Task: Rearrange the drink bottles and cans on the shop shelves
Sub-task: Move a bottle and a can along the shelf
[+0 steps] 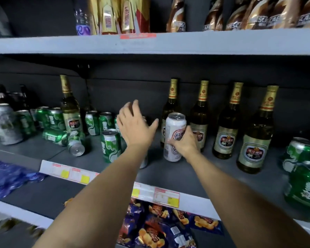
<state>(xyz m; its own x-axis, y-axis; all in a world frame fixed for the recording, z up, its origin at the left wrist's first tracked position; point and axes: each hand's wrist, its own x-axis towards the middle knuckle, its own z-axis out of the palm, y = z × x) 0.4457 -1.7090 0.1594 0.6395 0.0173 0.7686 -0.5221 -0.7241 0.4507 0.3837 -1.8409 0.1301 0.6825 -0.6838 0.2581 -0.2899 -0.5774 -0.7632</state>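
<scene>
My right hand (183,143) grips a tall white can (174,130) that stands upright on the middle grey shelf (195,172). My left hand (134,125) is open with fingers spread, raised above the shelf left of the white can, and holds nothing. An upright green can (111,144) stands just left of my left wrist. Several brown beer bottles with gold necks (225,122) stand in a row behind and to the right of the white can. Another such bottle (70,106) stands further left among green cans.
Two green cans (56,136) lie tipped over on the shelf's left part, beside a large silver can (4,122). More green cans (304,172) stand at the far right. Snack bags (161,224) fill the shelf below, and coffee bottles (213,15) line the shelf above.
</scene>
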